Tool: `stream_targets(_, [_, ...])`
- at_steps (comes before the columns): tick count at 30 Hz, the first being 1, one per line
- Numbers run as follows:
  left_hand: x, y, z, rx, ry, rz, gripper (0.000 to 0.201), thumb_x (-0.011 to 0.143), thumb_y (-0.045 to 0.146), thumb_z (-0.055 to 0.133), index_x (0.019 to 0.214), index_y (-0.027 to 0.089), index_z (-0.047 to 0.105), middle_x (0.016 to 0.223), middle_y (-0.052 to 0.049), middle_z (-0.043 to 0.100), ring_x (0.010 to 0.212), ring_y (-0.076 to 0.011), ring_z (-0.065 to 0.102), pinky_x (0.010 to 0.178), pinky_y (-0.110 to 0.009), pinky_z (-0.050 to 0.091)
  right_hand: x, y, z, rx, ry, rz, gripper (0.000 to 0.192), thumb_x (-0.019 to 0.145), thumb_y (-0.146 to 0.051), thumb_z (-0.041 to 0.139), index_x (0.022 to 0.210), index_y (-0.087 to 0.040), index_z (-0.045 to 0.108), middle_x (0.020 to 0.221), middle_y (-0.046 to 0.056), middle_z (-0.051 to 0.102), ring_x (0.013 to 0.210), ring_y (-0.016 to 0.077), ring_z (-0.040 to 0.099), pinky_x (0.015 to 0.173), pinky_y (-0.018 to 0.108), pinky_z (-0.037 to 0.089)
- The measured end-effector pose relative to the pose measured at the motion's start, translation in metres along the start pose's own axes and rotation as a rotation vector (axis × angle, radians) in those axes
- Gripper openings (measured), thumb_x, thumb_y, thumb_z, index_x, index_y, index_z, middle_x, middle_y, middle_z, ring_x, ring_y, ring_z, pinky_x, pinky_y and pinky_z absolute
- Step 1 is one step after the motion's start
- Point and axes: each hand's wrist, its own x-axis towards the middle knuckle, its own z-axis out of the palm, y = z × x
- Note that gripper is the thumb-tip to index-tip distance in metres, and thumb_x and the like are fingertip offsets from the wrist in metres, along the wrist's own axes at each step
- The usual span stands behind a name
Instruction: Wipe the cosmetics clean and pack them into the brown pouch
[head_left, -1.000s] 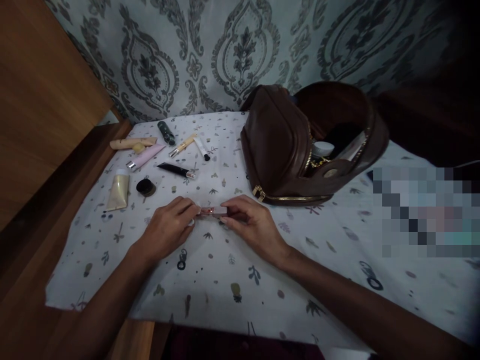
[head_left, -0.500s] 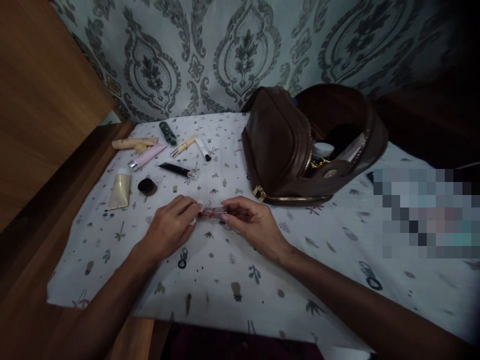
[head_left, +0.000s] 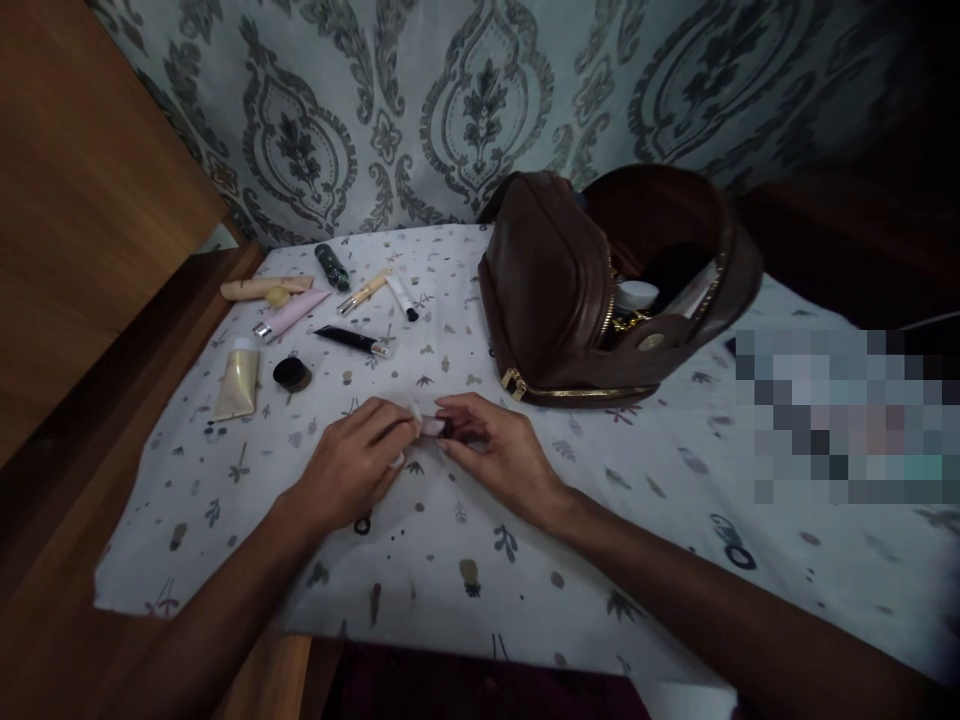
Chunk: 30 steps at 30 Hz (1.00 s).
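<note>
Both hands are meeting over the surface: left hand and right hand are each pinching one small lip-gloss tube in a closed grip.

I see a white printed cotton-like cloth over the table, matt, lightly creased. Brown rounded leather-look bag: smooth, soft sheen, with a shiny gold metal zip. Small clear glossy plastic tube between both hands. Pale gold squeeze tube reads as satin plastic; slim black tube is glossy with a shiny silver tip. Side panel is smooth brown wood veneer.
</note>
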Motion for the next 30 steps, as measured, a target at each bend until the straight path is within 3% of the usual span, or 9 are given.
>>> stream_targets(4, [-0.003, -0.014, -0.009, -0.015, -0.085, -0.06, 0.025, 0.087, 0.004, 0.049, 0.104, 0.017, 0.061, 0.1, -0.009, 0.067, 0.092, -0.0219, 0.062, 0.072, -0.035, 0.057, 0.003, -0.002, -0.003, 0.008, -0.012, 0.038, 0.017, 0.08, -0.024, 0.071, 0.097, -0.02, 0.071, 0.085, 0.003, 0.07, 0.077, 0.0159, 0.067, 0.072, 0.03, 0.056])
stream_targets(11, [-0.004, -0.014, -0.01, -0.01, -0.053, -0.073, 0.023, 0.087, 0.005, 0.05, 0.103, 0.017, 0.061, 0.096, -0.008, 0.067, 0.088, -0.0209, 0.063, 0.071, -0.034, 0.057, 0.006, 0.0, -0.005, 0.071, 0.006, 0.012, 0.013, 0.081, -0.029, 0.073, 0.091, -0.021, 0.072, 0.086, 0.003, 0.069, 0.08, 0.0167, 0.066, 0.075, 0.032, 0.057])
stream_targets(16, [0.0, 0.0, -0.002, -0.019, 0.148, -0.07, 0.026, 0.089, 0.005, 0.051, 0.112, 0.015, 0.059, 0.101, -0.011, 0.067, 0.094, -0.0224, 0.062, 0.076, -0.036, 0.058, -0.001, 0.001, -0.001, 0.045, 0.002, -0.029, 0.035, 0.081, -0.022, 0.07, 0.116, -0.024, 0.066, 0.099, 0.004, 0.072, 0.087, 0.0175, 0.069, 0.083, 0.035, 0.059])
stream_targets(21, [0.004, 0.013, 0.001, -0.02, 0.126, 0.087, 0.032, 0.088, 0.001, 0.044, 0.115, 0.015, 0.057, 0.105, -0.011, 0.069, 0.097, -0.0228, 0.062, 0.081, -0.038, 0.058, -0.003, 0.003, -0.001, -0.049, -0.019, -0.094, 0.051, 0.081, -0.012, 0.065, 0.129, -0.027, 0.058, 0.101, 0.002, 0.072, 0.085, 0.0153, 0.07, 0.084, 0.033, 0.059])
stream_targets(26, [-0.004, -0.007, -0.004, 0.054, -0.053, -0.063, 0.026, 0.086, 0.005, 0.049, 0.107, 0.017, 0.061, 0.099, -0.008, 0.07, 0.09, -0.0238, 0.065, 0.065, -0.035, 0.058, -0.002, 0.001, -0.003, -0.038, -0.004, -0.089, 0.049, 0.081, -0.014, 0.069, 0.128, -0.025, 0.059, 0.1, 0.004, 0.072, 0.085, 0.0167, 0.07, 0.082, 0.033, 0.059])
stream_targets(30, [-0.01, -0.019, -0.006, 0.077, -0.053, -0.189, 0.021, 0.088, 0.009, 0.052, 0.103, 0.017, 0.064, 0.094, -0.008, 0.07, 0.087, -0.024, 0.067, 0.067, -0.036, 0.058, -0.001, -0.004, -0.005, -0.125, -0.033, -0.186, 0.022, 0.087, -0.018, 0.066, 0.108, -0.024, 0.068, 0.098, 0.005, 0.071, 0.089, 0.0181, 0.069, 0.081, 0.034, 0.059])
